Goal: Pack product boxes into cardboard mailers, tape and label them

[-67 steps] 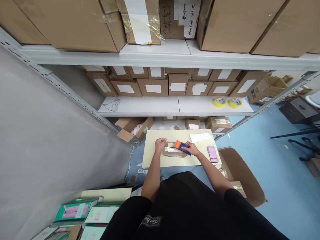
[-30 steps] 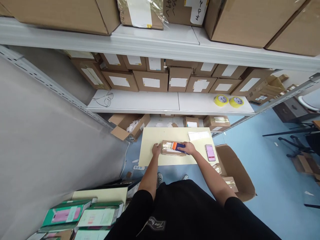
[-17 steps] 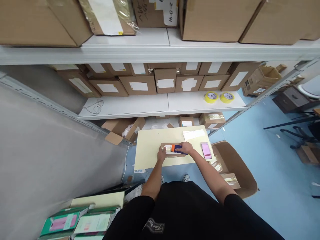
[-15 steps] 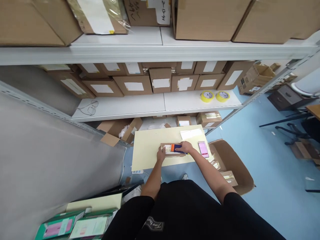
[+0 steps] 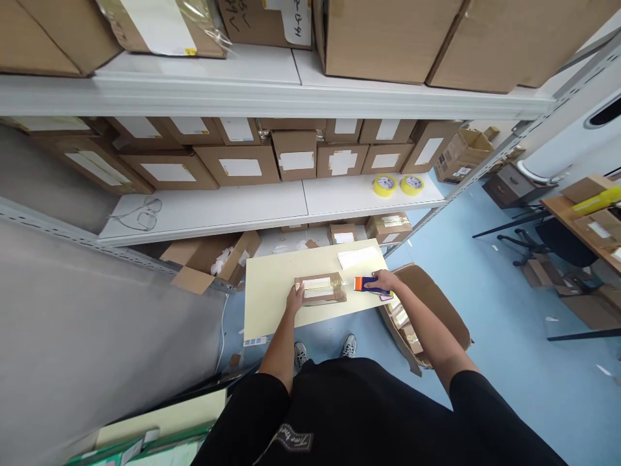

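Observation:
A small taped cardboard box (image 5: 334,282) with white labels on top lies on the pale yellow tabletop (image 5: 269,285). My left hand (image 5: 294,299) grips its left end, thumb on the top face. Off to the box's right, my right hand (image 5: 387,280) is closed around a flat dark blue and orange object (image 5: 369,285), whose exact kind I cannot make out. Its orange end points at the box, with a gap between them. Mostly covered by that hand and object, a phone (image 5: 387,298) shows only a pink edge. White paper (image 5: 358,257) lies at the table's back right.
Behind the table, a shelf (image 5: 233,208) carries labelled cartons, eyeglasses (image 5: 145,215) and two yellow tape rolls (image 5: 385,186). An open carton (image 5: 198,265) stands at the left. Right of the table, a large open box (image 5: 436,307) holds several small parcels.
My right hand has moved right, carrying the blue and orange object off the box and over the phone. My left hand still holds the box. The camera view has shifted.

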Demonstrator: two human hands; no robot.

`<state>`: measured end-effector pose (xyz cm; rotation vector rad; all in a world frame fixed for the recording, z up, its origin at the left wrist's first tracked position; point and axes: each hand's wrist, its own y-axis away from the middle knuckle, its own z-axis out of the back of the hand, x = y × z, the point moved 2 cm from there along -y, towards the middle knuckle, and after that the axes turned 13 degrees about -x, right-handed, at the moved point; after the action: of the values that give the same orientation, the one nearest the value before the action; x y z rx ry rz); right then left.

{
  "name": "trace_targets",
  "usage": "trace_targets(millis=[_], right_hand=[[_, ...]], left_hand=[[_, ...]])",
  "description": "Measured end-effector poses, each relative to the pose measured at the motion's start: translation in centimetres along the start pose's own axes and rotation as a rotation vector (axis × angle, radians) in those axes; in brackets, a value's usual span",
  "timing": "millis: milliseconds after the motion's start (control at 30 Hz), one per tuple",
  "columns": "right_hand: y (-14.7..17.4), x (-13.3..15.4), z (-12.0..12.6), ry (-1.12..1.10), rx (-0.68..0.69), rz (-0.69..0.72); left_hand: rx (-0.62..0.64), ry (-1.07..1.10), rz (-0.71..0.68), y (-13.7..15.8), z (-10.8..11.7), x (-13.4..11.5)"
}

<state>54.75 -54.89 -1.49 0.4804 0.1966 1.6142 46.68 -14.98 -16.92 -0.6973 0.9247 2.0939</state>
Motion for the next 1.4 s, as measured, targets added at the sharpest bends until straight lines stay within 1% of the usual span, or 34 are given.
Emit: trace_targets(millis=[67, 133, 267, 333, 400, 467, 500, 533, 600, 667, 733, 833, 967, 1033, 1100, 1200, 1300, 1367, 1400], right_hand=[[0.0, 3.2, -0.4, -0.025, -0.020, 0.040], [0.0, 7.3, -0.8, -0.049, -0.030, 0.103], [-0.2, 17.0, -1.8, -0.045, -0.014, 0.217], [0.0, 21.8, -2.3, -0.016, 0.020, 0.253], [0.3, 25.9, -2.6, 0.024, 0.025, 0.256], [0.9, 28.9, -2.6, 0.055, 0.014, 0.232], [1.1, 30.0, -2.5, 0.062, 0.012, 0.217], [1.4, 30.7, -2.4, 0.065, 0.014, 0.202], [1.9, 31.4, -2.2, 0.062, 0.021, 0.176], [2.2, 31.1, -1.9, 0.053, 0.010, 0.158], [2.4, 30.1, -1.7, 0.041, -0.010, 0.141], [2.4, 27.5, -1.2, 0.035, -0.044, 0.101], [2.2, 22.4, -0.3, 0.052, -0.066, 0.032], [2.3, 19.1, 0.3, 0.041, -0.067, 0.015], [2.4, 15.4, 0.9, 0.020, -0.061, 0.013], [3.0, 9.1, 1.8, 0.007, -0.051, 0.010], [3.4, 3.3, 2.5, 0.005, -0.075, -0.057], [3.4, 1.2, 2.4, -0.010, -0.064, -0.082], [3.2, 0.9, 2.1, -0.006, -0.067, -0.081]], left_hand=[[0.020, 0.020, 0.029, -0.8, 1.5, 1.0], [0.005, 0.015, 0.077, -1.6, 3.0, 2.1], [-0.115, 0.000, 0.174, -2.3, 6.4, 3.7], [-0.176, 0.028, 0.172, -2.1, 8.2, 4.0], [-0.174, 0.110, 0.107, -1.5, 9.7, 3.9], [-0.095, 0.224, -0.003, -0.5, 10.5, 3.5], [-0.061, 0.252, -0.042, 0.0, 10.8, 3.3], [-0.053, 0.249, -0.055, 0.6, 10.9, 3.1], [-0.084, 0.205, -0.046, 1.4, 10.8, 2.7], [-0.137, 0.140, -0.028, 1.8, 10.4, 2.2], [-0.169, 0.085, -0.027, 2.1, 9.6, 1.5], [-0.158, 0.031, -0.057, 2.4, 7.2, -0.2], [-0.108, -0.040, -0.103, 3.9, 2.2, -3.3], [-0.077, -0.071, -0.125, 4.7, -0.1, -4.8], [-0.054, -0.086, -0.147, 5.1, -1.7, -6.0], [-0.043, -0.088, -0.158, 4.9, -2.4, -7.0], [-0.038, -0.077, -0.168, 4.1, -2.2, -7.3], [-0.038, -0.072, -0.165, 3.8, -2.1, -7.1], [-0.037, -0.071, -0.156, 3.6, -2.0, -6.9]])
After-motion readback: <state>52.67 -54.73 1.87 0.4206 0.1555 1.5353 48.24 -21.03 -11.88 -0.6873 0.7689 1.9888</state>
